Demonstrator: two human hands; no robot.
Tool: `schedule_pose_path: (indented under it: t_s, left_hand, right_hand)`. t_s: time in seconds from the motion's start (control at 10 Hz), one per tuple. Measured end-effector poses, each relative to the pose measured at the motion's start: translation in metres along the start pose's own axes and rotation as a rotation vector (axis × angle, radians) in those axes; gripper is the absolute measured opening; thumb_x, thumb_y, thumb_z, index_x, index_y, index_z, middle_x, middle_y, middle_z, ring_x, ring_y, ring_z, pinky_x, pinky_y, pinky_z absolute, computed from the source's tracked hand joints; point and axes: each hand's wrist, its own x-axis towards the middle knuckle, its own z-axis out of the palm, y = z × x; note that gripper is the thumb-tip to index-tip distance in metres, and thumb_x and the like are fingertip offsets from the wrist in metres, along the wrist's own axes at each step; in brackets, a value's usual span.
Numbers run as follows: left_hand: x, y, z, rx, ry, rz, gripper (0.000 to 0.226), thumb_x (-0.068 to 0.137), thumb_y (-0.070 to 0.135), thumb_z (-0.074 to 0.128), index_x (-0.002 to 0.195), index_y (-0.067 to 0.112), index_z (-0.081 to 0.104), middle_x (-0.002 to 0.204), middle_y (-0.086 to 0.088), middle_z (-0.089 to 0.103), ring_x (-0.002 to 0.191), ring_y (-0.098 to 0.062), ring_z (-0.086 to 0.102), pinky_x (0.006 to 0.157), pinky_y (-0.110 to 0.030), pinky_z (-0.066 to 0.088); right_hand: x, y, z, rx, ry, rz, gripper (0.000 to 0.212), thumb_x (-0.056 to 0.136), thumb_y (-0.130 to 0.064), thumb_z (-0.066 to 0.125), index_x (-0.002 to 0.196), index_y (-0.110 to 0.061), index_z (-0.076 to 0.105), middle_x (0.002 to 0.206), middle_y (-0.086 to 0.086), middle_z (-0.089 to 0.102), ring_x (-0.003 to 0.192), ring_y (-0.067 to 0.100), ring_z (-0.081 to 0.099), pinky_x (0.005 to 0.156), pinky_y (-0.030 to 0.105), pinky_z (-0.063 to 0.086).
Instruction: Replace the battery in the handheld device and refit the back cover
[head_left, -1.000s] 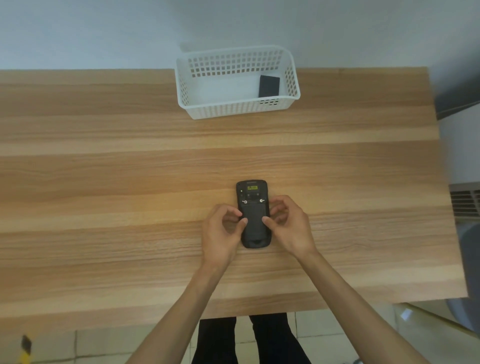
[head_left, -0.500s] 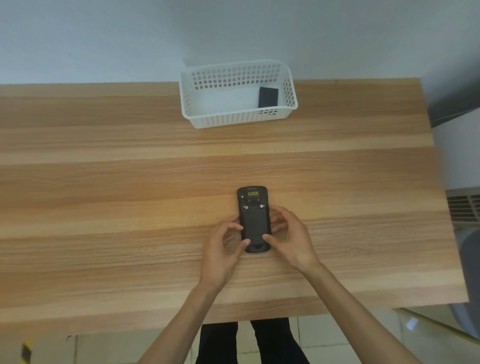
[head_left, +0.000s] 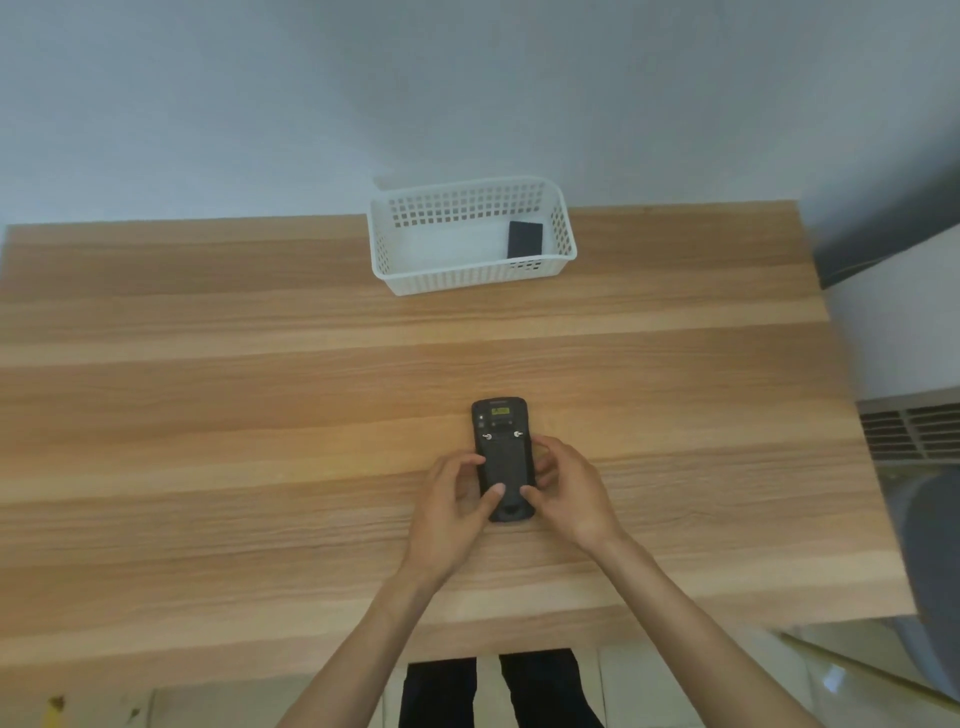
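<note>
Both hands close a grip on the black oblong plastic handheld device (head_left: 503, 460), which lies back-up on the pale wood-grain bench (head_left: 208, 415). The left hand (head_left: 457, 506) cups the device's left edge, its thumb pressed onto the lower part of the back cover (head_left: 504, 475); the right hand (head_left: 569, 491) mirrors it on the right edge, thumb on the same lower area and fingers curled against the side. Neither hand is loose or spread: each is folded around the device, and nothing else is in either.

Holding it flat on the bench probably lets the surface take the thumb pressure, and the two thumbs side by side near the bottom suggest the cover is being slid or pressed along the body. Whether the cover is latched or free cannot be told. Two small silver fasteners show just beyond the thumbs, near the device's far end.

Well beyond the device, at the bench's far edge, stands a white perforated plastic basket (head_left: 470, 278). Inside it, against the right-hand end, lies one flat dark rectangular block (head_left: 524, 239), likely a battery; the remaining floor of the basket is bare.
</note>
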Motion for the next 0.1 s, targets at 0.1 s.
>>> schedule_pose_path:
  t_s: [0.1]
  left_hand:
    - [0.0002,0.0173,-0.0109,-0.046,0.028,-0.006,0.032,0.092,0.036,0.073,0.121,0.032,0.060,0.126,0.016,0.060,0.120,0.007,0.053,0.107,-0.027,0.046]
  right_hand:
    - [0.0004,-0.0136,-0.0111,0.007,0.039,-0.010,0.064,0.081,-0.023,0.081,0.139,-0.024,0.054,0.112,-0.001,0.064,0.085,0.003,0.063,0.075,0.014,0.047]
